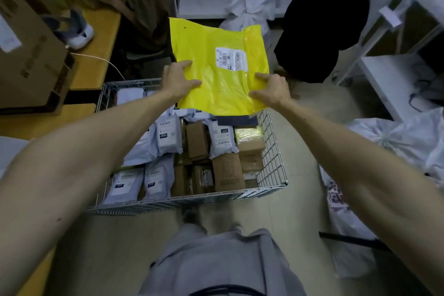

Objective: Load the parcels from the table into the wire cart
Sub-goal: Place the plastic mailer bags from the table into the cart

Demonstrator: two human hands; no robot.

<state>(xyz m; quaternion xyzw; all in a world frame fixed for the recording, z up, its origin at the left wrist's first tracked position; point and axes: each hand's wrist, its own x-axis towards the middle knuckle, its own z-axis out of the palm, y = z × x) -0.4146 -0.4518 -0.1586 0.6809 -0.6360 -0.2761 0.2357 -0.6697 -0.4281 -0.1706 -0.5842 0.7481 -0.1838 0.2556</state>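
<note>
Yellow mailer (216, 67) was held flat between both hands, above the wire cart's (271, 149) far end. Left hand (179, 81) and right hand (271, 90) each pinched a near edge. Looked light, floppy, slick; edge grips suit it. Packed parcels (197, 142) sat below the hands.

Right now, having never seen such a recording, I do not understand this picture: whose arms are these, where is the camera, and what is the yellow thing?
No machine is here. A person wears a camera on the head, looking forward and down, so both bare arms are that person's own. The left hand and the right hand each pinch the near part of a flat yellow mailer bag, held above the wire cart. The cart holds grey mailer bags and brown cardboard boxes. At the left is a yellow table with a large cardboard box.
</note>
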